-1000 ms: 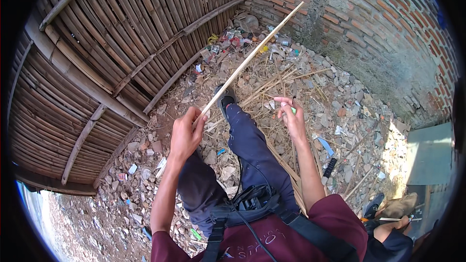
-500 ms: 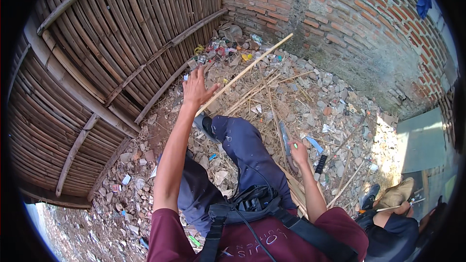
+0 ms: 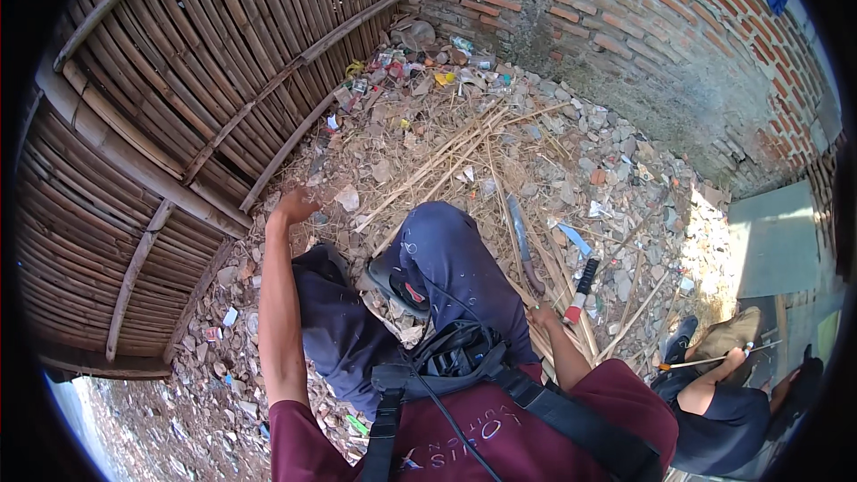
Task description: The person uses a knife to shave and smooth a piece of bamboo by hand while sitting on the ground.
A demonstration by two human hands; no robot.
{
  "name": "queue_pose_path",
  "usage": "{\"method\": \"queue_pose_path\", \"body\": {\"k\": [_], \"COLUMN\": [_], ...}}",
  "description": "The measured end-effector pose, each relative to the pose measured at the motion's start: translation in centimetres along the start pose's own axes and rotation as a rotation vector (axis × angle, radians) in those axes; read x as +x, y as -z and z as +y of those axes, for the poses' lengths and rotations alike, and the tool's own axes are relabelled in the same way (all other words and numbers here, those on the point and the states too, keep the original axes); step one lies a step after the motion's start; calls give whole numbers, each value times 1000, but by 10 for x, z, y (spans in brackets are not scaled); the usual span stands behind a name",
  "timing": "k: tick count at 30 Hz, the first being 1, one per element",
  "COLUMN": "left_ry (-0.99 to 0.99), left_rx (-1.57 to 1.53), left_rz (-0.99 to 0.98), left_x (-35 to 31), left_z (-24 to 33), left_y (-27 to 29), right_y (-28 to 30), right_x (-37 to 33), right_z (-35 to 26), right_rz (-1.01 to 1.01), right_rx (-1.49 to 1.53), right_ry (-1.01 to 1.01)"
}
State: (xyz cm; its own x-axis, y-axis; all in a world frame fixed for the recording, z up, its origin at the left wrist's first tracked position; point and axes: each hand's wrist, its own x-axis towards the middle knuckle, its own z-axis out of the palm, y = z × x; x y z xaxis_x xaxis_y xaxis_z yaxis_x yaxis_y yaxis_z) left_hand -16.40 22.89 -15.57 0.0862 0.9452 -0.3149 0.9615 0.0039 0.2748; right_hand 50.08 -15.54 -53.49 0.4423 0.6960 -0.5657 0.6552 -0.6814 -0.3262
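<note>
My left hand (image 3: 295,205) is out over the ground by the bamboo wall, a little smeared, its fingers stretched with nothing seen in them. Beside my right thigh, my right hand (image 3: 543,314) is low against split bamboo strips (image 3: 585,335), fingers curled; what they grip is hidden. A machete (image 3: 520,230) with a curved wooden handle lies just ahead of that hand. To its right rests a tool with a black and red handle (image 3: 583,290); its working end cannot be made out. More long bamboo strips (image 3: 437,165) lie beyond my bent knee.
Rubble and litter (image 3: 616,161) cover the ground. A bamboo wall (image 3: 205,54) rises at left, a brick wall (image 3: 625,0) at the back. Another person (image 3: 723,411) sits at lower right with a thin stick in hand. A blue strip (image 3: 576,238) lies near the machete.
My left hand has drawn back left and nearer; the raised pale bamboo strip beside it no longer shows there. My right hand has moved nearer, away from the machete handle; the green piece by it is gone.
</note>
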Motion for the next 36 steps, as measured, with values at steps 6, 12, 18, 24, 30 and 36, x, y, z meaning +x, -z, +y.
{"method": "queue_pose_path", "body": {"k": [6,12,18,24,30,36], "left_ry": [47,-39,-77,-36,-42,-31], "left_rx": [-106,-120,-57,-148,-69,-154], "left_rz": [-38,-110,-211,-158,-189,-189], "left_x": [-23,-5,0,-10,-13,-23], "left_z": [9,51,15,16,15,4], "left_y": [7,0,-9,-14,-9,-9], "right_y": [10,11,26,21,5,14], "right_x": [-59,-31,-47,-37,5,3], "right_z": [-68,-21,-69,-81,-65,-80], "right_rz": [-272,-120,-9,-5,-64,12], "right_rx": [165,116,-41,-70,-134,-231], "right_ry": [-42,36,-41,-187,-242,-279]}}
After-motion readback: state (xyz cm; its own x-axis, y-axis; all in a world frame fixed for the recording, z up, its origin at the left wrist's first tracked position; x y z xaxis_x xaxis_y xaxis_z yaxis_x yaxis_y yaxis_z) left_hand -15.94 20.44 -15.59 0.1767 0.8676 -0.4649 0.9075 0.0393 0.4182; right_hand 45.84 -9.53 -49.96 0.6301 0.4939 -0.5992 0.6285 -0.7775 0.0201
